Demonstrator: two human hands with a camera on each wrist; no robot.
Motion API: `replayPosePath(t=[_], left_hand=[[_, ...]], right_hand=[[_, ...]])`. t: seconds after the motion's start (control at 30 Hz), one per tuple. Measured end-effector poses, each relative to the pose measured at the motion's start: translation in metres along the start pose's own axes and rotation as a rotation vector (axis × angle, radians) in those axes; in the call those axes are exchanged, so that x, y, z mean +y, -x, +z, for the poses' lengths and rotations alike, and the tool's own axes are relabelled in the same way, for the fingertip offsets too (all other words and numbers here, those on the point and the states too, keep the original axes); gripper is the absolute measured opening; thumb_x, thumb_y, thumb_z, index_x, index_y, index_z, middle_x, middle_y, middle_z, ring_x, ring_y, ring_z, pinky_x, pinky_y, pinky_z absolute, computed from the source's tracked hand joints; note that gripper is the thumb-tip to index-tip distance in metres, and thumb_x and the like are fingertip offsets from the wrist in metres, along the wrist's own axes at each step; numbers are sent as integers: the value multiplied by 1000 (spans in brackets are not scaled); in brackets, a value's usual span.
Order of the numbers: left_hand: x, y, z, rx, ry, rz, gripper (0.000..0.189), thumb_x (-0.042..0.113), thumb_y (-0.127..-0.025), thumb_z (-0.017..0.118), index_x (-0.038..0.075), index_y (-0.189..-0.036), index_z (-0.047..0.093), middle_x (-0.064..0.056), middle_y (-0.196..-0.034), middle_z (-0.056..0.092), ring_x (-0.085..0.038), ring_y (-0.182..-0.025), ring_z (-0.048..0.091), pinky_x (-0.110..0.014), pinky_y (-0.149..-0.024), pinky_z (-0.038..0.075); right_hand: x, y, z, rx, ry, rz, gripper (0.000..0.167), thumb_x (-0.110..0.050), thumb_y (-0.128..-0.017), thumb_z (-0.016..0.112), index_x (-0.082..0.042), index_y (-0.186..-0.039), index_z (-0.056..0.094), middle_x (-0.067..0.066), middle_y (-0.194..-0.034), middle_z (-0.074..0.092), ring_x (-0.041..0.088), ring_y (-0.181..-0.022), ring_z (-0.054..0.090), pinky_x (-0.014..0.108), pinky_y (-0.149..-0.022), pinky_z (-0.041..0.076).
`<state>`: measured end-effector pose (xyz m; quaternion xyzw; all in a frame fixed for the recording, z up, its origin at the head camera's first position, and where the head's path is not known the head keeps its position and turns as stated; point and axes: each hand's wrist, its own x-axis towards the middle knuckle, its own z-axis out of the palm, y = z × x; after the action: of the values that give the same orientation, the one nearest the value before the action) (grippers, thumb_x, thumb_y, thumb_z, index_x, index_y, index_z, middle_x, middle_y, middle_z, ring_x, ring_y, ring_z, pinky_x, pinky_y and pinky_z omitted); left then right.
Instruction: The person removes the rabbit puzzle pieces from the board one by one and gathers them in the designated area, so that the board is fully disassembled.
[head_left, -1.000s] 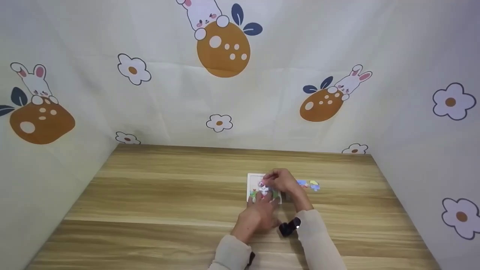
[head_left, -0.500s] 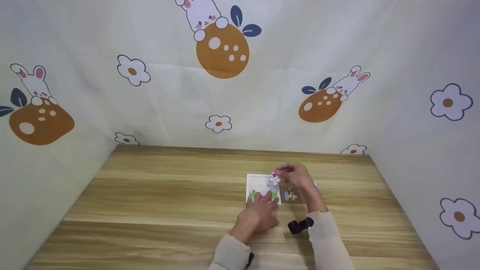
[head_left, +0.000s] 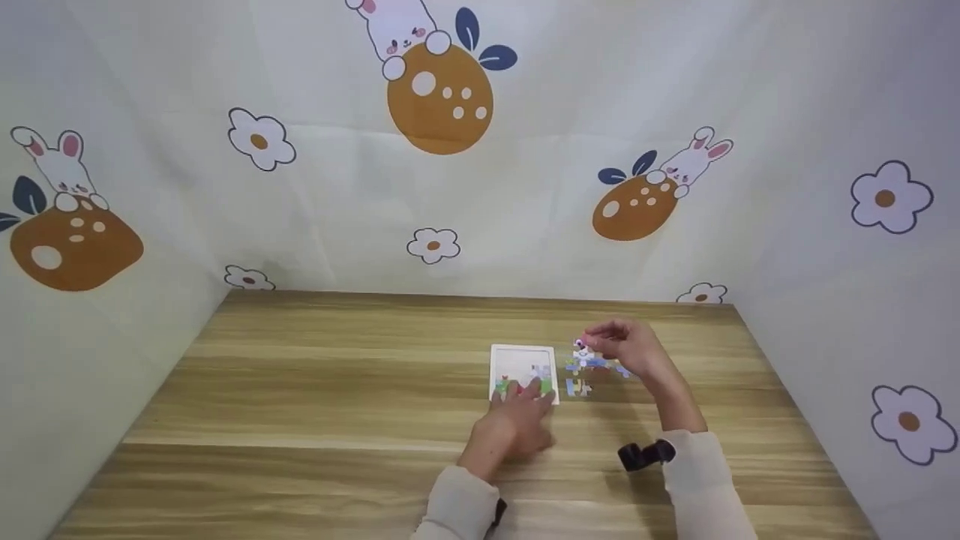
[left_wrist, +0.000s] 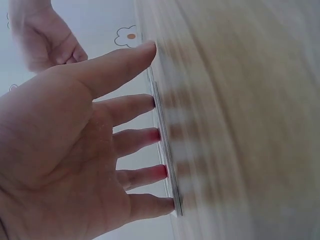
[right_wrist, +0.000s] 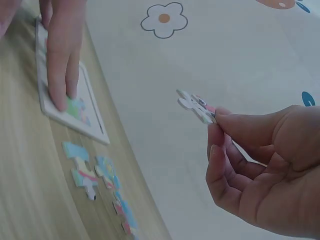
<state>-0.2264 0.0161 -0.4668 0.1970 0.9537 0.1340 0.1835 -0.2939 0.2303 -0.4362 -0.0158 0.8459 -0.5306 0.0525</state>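
Observation:
With straight fingers my left hand presses on the lower part of a white-framed puzzle tray. Its fingertips touch the tray face in the left wrist view, the thumb apart from it. Inside the tray, green and pale fitted pieces fill the lower part, partly covered by the fingers. Right of the tray, my right hand pinches a white and pink puzzle piece between thumb and fingers, in the air. Below it, several loose puzzle pieces lie on the table.
The wood-grain table runs back to a cream curtain printed with rabbits, oranges and flowers. Curtain also stands on both sides. A black wrist camera sits at the right cuff.
My right hand has lifted the puzzle piece off the tray and moved right, over the loose pieces. The left hand keeps its place on the tray.

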Motion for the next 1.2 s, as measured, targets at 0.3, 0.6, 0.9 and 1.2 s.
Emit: replayPosePath(t=[0.3, 0.6, 0.9, 1.2], left_hand=[[0, 0, -2, -8, 54, -5, 65, 36, -96, 62, 22, -155, 38, -4, -168, 22, -36, -156, 15, -56, -127, 15], [-1, 1, 0, 10, 78, 6, 66, 35, -96, 63, 20, -155, 39, -6, -169, 22, -37, -156, 15, -55, -127, 16], [-5, 2, 1, -11, 59, 33, 70, 39, -95, 64, 14, -155, 37, -6, -169, 21, -36, -156, 14, -54, -127, 18], [-19, 9, -4, -52, 136, 124, 67, 37, -97, 61, 11, -154, 38, -5, -169, 19, -35, -157, 10, -50, -128, 14]], right_hand=[[32, -3, -10, -1, -50, 105, 29, -13, -90, 75, 3, -113, 69, 2, -95, 74, 8, -81, 67, 31, -80, 60], [52, -6, -8, -21, -15, 230, 18, -5, -89, 73, 2, -106, 72, 6, -95, 75, 11, -79, 66, 26, -73, 59], [53, -7, -3, 5, 88, 231, 17, -9, -87, 76, 1, -101, 73, 3, -89, 74, 8, -74, 64, 21, -66, 54], [49, -4, -2, 33, 176, 210, 15, -9, -85, 78, 0, -96, 74, 6, -88, 73, 11, -74, 61, 20, -65, 48]])
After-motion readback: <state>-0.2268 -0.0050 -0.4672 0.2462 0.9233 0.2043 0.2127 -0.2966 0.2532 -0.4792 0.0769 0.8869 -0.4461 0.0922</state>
